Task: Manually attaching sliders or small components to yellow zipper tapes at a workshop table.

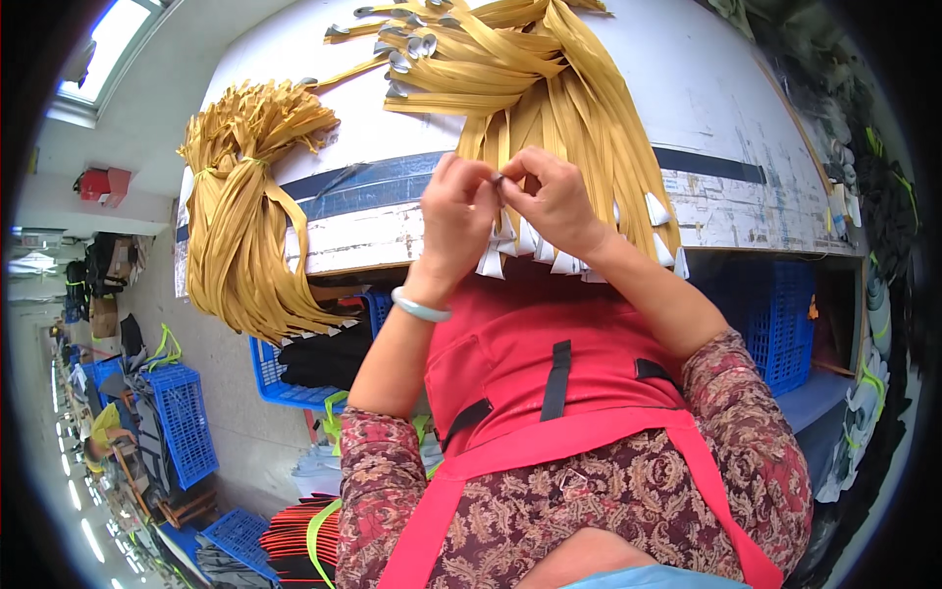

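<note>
Both of my hands meet at the table's front edge, over a large fan of long yellow zipper-like strips. Fingertips closed, my left hand and my right hand pinch a small grey piece between them. It seems to be at the end of a strip, but the fingers mostly cover it. Grey tips show at the far end of the fan. White, flared tips hang over the near edge below my hands.
A tied yellow bundle droops over the table's left front. The white table carries a dark band. Beneath it stand a blue crate with black cloth and another blue crate. A further blue crate is on the left floor.
</note>
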A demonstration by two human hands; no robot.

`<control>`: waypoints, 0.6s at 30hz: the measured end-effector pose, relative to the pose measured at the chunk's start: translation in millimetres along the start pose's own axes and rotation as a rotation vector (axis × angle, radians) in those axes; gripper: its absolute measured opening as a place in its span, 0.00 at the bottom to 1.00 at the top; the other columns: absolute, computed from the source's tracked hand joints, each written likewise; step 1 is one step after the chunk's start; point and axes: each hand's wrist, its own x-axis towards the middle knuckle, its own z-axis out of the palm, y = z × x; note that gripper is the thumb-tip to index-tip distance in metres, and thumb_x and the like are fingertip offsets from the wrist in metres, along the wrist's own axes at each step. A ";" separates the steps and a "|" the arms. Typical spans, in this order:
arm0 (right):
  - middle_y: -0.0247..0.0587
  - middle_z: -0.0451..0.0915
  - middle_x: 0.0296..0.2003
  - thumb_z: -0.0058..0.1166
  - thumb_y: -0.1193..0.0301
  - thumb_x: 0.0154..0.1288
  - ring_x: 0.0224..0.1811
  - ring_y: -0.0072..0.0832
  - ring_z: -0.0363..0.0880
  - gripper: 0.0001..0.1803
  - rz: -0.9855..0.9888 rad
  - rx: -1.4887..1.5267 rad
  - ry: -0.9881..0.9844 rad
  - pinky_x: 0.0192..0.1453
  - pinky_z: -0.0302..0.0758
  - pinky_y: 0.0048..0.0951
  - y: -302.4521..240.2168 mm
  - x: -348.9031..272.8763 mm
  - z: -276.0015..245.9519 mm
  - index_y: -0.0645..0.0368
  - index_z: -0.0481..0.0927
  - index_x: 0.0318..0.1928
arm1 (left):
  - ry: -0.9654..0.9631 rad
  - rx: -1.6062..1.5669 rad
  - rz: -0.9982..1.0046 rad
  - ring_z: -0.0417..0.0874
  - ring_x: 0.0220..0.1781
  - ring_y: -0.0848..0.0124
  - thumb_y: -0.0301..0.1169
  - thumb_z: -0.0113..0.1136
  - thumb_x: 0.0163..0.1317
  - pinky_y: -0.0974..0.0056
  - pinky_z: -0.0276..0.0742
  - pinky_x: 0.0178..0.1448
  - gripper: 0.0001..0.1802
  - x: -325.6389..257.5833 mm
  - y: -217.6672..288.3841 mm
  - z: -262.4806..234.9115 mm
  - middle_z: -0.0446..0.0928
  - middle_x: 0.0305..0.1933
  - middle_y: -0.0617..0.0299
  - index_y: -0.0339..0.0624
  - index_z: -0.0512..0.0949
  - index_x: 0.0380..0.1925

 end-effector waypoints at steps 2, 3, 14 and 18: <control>0.45 0.78 0.29 0.61 0.79 0.57 0.29 0.32 0.81 0.05 -0.184 -0.020 0.219 0.31 0.76 0.29 3.5 2.8 9.4 0.63 0.78 0.34 | 0.061 0.159 0.123 0.81 0.30 0.65 0.14 0.57 0.58 0.63 0.79 0.33 0.06 -3.8 -10.5 11.7 0.73 0.36 0.54 0.34 0.76 0.33; 0.43 0.78 0.31 0.60 0.79 0.59 0.30 0.31 0.81 0.04 -0.143 0.001 0.197 0.33 0.77 0.29 6.1 2.0 8.2 0.63 0.79 0.36 | 0.052 0.123 0.029 0.82 0.35 0.67 0.15 0.60 0.58 0.64 0.81 0.35 0.10 -3.3 -8.1 12.8 0.74 0.40 0.56 0.34 0.77 0.40; 0.31 0.79 0.30 0.54 0.73 0.73 0.32 0.18 0.79 0.06 0.233 0.587 -0.031 0.37 0.78 0.20 7.1 -14.5 -10.0 0.64 0.78 0.41 | -0.223 -0.220 -0.236 0.84 0.35 0.75 0.17 0.59 0.63 0.71 0.79 0.40 0.02 -12.8 -17.4 -19.4 0.78 0.33 0.61 0.32 0.80 0.35; 0.30 0.78 0.28 0.54 0.66 0.74 0.28 0.15 0.77 0.11 0.308 0.517 -0.194 0.33 0.74 0.18 4.2 -19.7 -15.6 0.62 0.77 0.38 | -0.226 -0.002 0.013 0.82 0.30 0.66 0.15 0.59 0.60 0.65 0.77 0.34 0.03 -18.4 -17.0 -14.1 0.77 0.30 0.54 0.32 0.78 0.32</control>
